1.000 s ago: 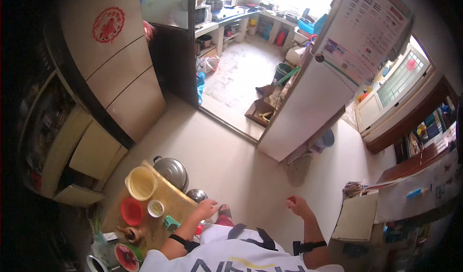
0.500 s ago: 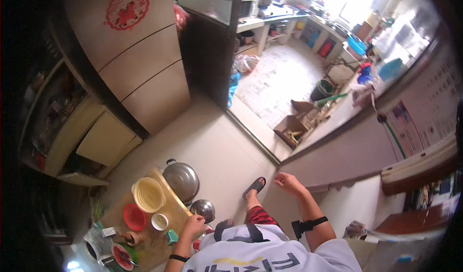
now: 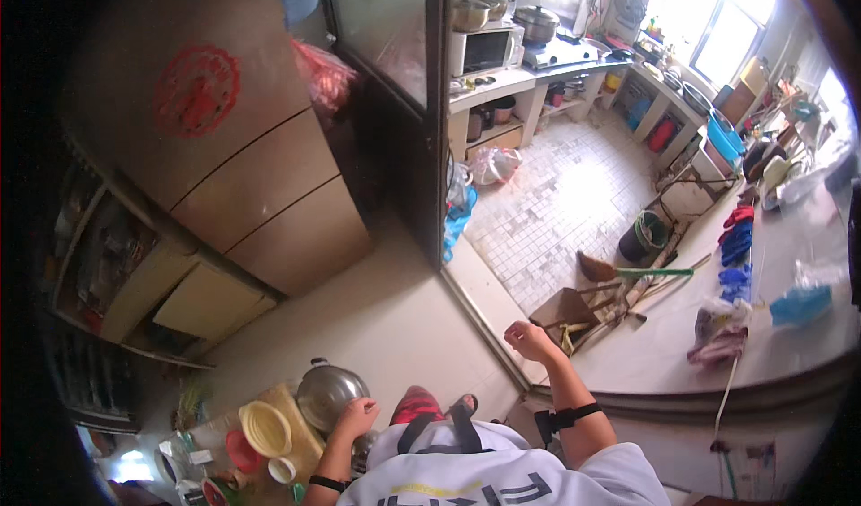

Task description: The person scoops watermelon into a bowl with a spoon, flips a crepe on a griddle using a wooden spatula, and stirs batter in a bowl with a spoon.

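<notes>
My left hand [image 3: 357,415] hangs with its fingers curled and no object showing in it. In the picture it overlaps the edge of a wide steel pot with a lid [image 3: 330,391]; whether it touches the pot I cannot tell. Beside the pot is a small table [image 3: 309,457] with a pale yellow basin [image 3: 266,429], a red bowl [image 3: 241,452] and a small white bowl [image 3: 282,469] on it. Out in front of me, my right hand [image 3: 531,341] is raised near the kitchen threshold, its fingers loosely closed, nothing seen in them.
Ahead, a dark door frame [image 3: 437,174] borders the tiled kitchen. Inside the doorway lie a brown dustpan [image 3: 563,309], a broom with a green handle [image 3: 655,273] and a dark bin [image 3: 642,235]. A counter with a white microwave [image 3: 484,50] and a stove [image 3: 560,53] runs behind. Low cabinets [image 3: 211,302] stand left.
My view has swung up toward the kitchen, and I have stepped forward. The table and its bowls now sit lower in the picture. Both hands stay curled.
</notes>
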A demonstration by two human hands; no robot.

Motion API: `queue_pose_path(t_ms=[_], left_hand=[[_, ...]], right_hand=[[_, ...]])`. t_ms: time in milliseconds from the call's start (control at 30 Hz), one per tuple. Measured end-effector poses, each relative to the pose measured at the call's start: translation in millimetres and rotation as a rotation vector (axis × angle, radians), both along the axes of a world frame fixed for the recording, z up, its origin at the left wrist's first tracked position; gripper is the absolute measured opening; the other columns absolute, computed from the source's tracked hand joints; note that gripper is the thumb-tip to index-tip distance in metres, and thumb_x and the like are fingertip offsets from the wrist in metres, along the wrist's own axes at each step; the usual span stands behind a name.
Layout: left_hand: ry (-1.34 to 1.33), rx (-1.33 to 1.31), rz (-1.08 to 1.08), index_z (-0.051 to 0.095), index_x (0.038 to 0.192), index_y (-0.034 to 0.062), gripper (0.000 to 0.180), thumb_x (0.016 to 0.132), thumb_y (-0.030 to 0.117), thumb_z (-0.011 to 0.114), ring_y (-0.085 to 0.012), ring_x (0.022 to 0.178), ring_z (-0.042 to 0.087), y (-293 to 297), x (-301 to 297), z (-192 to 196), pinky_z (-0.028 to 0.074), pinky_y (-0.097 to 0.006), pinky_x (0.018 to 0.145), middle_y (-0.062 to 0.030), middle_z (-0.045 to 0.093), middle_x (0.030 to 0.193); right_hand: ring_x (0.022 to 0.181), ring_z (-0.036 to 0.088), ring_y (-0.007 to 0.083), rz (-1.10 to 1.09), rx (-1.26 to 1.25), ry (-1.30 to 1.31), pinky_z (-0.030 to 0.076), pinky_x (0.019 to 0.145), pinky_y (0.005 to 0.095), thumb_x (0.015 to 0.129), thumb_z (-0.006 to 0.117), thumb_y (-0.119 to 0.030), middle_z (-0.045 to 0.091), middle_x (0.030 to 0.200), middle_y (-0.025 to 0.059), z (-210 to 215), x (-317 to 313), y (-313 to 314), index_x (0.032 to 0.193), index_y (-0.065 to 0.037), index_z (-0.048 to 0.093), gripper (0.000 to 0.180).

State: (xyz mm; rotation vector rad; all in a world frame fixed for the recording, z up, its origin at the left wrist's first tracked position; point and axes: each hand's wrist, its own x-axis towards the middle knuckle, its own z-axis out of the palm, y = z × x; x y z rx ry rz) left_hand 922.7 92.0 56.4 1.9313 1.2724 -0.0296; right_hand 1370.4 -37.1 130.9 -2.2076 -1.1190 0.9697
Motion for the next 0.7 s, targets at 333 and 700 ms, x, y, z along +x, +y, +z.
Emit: queue_pose_path(t_ms=[333, 700], left_hand=[[-0.055, -0.056, -0.348, 0.067, 0.097, 0.0025, 0.032, 0.080, 0.028, 0.061, -0.0316, 0.088, 0.064, 184, 274, 2, 0.050, -0.039, 0.081, -0.0188, 0.065, 0.098], [-0.231, 0.049, -0.910, 0.063, 0.098, 0.0013, 0.032, 0.080, 0.026, 0.058, -0.0365, 0.099, 0.056, 273, 618, 51, 0.045, -0.041, 0.087, -0.0211, 0.061, 0.103]], right_hand=[[0.081, 0.065, 0.0250, -0.299, -0.050, 0.043, 0.050, 0.073, 0.0339, 0.084, 0.063, -0.026, 0.067, 0.088, 0.0159, 23, 183, 50, 0.099, -0.003, 0.063, 0.028], [0.071, 0.059, 0.0117, -0.706, 0.261, 0.302, 0.048, 0.064, 0.0247, 0.090, 0.058, -0.016, 0.062, 0.079, 0.0041, 37, 370, 71, 0.097, 0.000, 0.060, 0.018]])
